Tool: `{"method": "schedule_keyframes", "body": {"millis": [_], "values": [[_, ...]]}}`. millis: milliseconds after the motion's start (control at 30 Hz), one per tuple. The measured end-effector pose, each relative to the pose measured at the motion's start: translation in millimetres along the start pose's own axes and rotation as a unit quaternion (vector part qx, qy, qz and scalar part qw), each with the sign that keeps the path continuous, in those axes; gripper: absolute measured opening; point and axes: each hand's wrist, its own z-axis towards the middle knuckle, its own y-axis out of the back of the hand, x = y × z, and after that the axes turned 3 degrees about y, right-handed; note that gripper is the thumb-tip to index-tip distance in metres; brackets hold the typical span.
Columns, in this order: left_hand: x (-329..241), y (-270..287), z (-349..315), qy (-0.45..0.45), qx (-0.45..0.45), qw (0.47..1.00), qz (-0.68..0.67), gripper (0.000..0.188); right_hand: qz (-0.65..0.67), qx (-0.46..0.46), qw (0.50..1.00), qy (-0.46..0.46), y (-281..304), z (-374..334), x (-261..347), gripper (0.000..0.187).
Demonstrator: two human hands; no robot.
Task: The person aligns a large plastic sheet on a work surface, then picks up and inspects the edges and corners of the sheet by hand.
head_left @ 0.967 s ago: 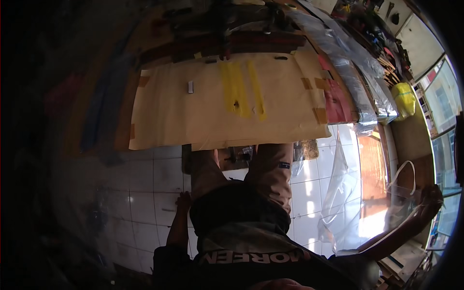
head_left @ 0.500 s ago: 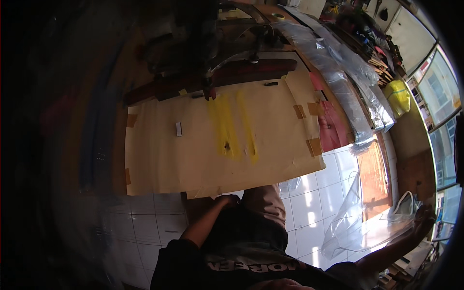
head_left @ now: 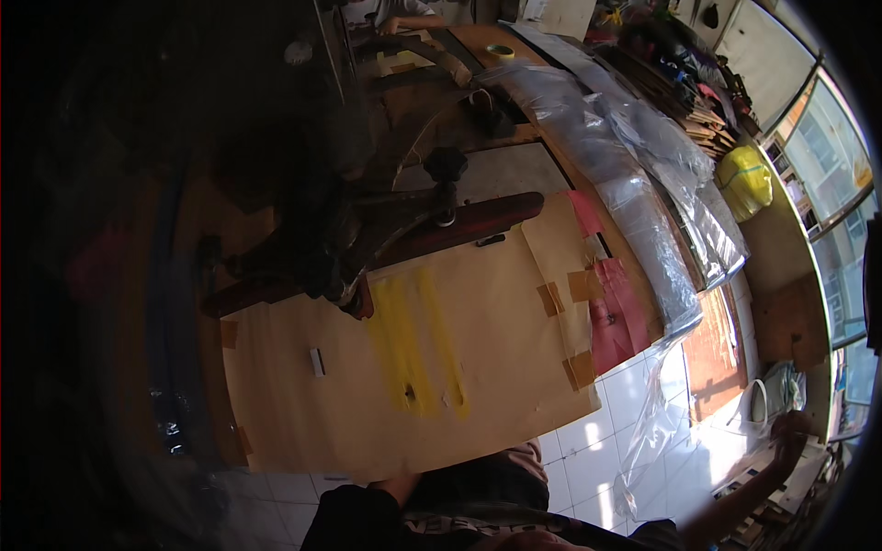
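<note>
My right hand (head_left: 788,426) is out at the far right, low and dark, beside a clear plastic bag (head_left: 784,387) with a pale loop handle. Its fingers are too dim to make out, and whether it touches the bag cannot be told. Only my left forearm (head_left: 400,489) shows at the table's near edge; the hand is hidden under it. Before me lies a brown paper sheet (head_left: 505,367), taped down, with yellow streaks (head_left: 400,340) and a small white-and-dark block (head_left: 317,362) on it. A dark metal machine head (head_left: 344,230) stands over its far side.
Clear plastic sheeting (head_left: 634,193) covers the table's right side, with a strip hanging over the tiled floor (head_left: 579,459). Red material (head_left: 617,312) lies at the paper's right edge. A yellow bag (head_left: 744,182) sits near the windows. Another person's arm (head_left: 413,22) shows at the far end.
The view has shifted, so the table sits lower and more of its far end shows. My right hand appears slightly lower and further left. My left hand has gone from sight below the table edge.
</note>
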Motion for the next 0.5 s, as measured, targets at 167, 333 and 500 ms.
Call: {"method": "schedule_keyframes", "body": {"millis": [167,333,500], "values": [[-17.5,9.7,-13.4,0.005,-0.006,1.000,-0.017,0.049,-0.048,-0.065,0.995,-0.063,12.4,24.4,-1.1,0.019],[-31.4,15.4,-11.4,0.012,0.003,1.000,-0.023,0.049,-0.030,-0.131,0.984,-0.120,17.2,34.5,-1.1,0.020],[-40.1,20.7,-12.2,0.023,0.010,0.999,-0.029,0.050,-0.034,-0.105,0.989,-0.101,13.6,39.0,-7.2,0.020]]}}
